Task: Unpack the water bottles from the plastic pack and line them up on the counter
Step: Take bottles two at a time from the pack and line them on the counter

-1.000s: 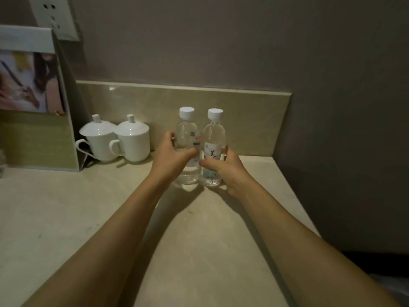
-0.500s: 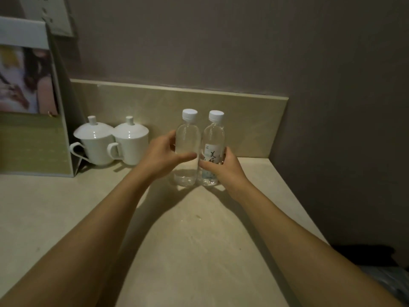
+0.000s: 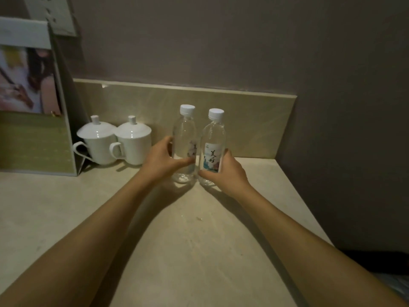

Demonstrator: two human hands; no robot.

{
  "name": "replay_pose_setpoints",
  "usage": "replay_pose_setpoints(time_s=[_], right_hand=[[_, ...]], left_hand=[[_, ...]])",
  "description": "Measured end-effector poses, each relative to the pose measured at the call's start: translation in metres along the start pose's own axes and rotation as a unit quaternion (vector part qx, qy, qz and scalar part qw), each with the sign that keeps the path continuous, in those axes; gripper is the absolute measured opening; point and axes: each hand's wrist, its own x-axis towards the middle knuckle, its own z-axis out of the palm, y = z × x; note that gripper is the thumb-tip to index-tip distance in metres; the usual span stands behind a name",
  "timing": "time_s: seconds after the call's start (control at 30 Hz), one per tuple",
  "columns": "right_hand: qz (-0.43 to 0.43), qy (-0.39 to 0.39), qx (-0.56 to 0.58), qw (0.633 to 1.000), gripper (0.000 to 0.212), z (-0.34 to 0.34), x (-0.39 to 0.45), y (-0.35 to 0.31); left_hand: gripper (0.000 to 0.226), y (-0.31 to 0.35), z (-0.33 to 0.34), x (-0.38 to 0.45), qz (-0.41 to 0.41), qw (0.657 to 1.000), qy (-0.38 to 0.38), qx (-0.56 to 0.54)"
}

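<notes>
Two clear water bottles with white caps stand upright side by side on the beige counter (image 3: 188,240), close to the backsplash. My left hand (image 3: 162,161) is wrapped around the lower part of the left bottle (image 3: 184,134), whose label faces partly away. My right hand (image 3: 228,173) grips the base of the right bottle (image 3: 213,138), whose white label with dark characters faces me. The bottles nearly touch. No plastic pack is in view.
Two white lidded cups (image 3: 98,140) (image 3: 132,141) stand left of the bottles. A standing card with a photo (image 3: 31,100) is at the far left. A wall outlet (image 3: 55,14) is above it. The counter's right edge (image 3: 305,209) drops to a dark floor.
The left bottle has been turned, so its label now shows at its right side. Both hands stay on the bottles in about the same place.
</notes>
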Motion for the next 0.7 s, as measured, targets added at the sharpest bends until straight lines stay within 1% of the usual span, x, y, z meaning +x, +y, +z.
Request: replay_pose_setpoints(time_s=[0.1,0.17,0.23,0.27,0.33,0.4,0.6,0.7], right_hand=[[-0.001,-0.001,0.002,1.000,0.070,0.002,0.001,0.002],[-0.003,0.003,-0.003,1.000,0.069,0.005,0.003,0.002],[-0.007,0.006,-0.004,1.000,0.067,0.010,0.006,0.000],[-0.006,0.009,-0.001,1.000,0.065,0.013,0.007,-0.001],[-0.001,0.024,0.003,1.000,0.062,0.019,0.007,-0.002],[0.000,0.035,-0.005,0.999,0.063,0.022,0.007,-0.003],[0.014,0.040,-0.022,0.999,0.058,0.028,0.008,-0.012],[0.017,0.040,-0.020,0.999,0.061,0.030,0.005,-0.011]], left_hand=[[0.053,-0.003,-0.006,0.003,-0.032,0.996,-0.052,-0.068],[0.053,-0.005,-0.004,0.002,-0.038,0.995,-0.053,-0.074],[0.058,-0.004,0.002,0.001,-0.041,0.997,-0.026,-0.063],[0.059,-0.005,0.004,0.001,-0.035,0.999,-0.006,-0.040],[0.053,-0.005,0.006,0.000,-0.014,0.999,0.025,0.016],[0.047,-0.008,0.006,-0.002,0.001,0.999,0.042,0.023],[0.051,-0.011,0.007,-0.008,-0.010,0.998,0.064,0.016],[0.059,-0.009,0.008,-0.011,-0.015,0.997,0.070,0.036]])
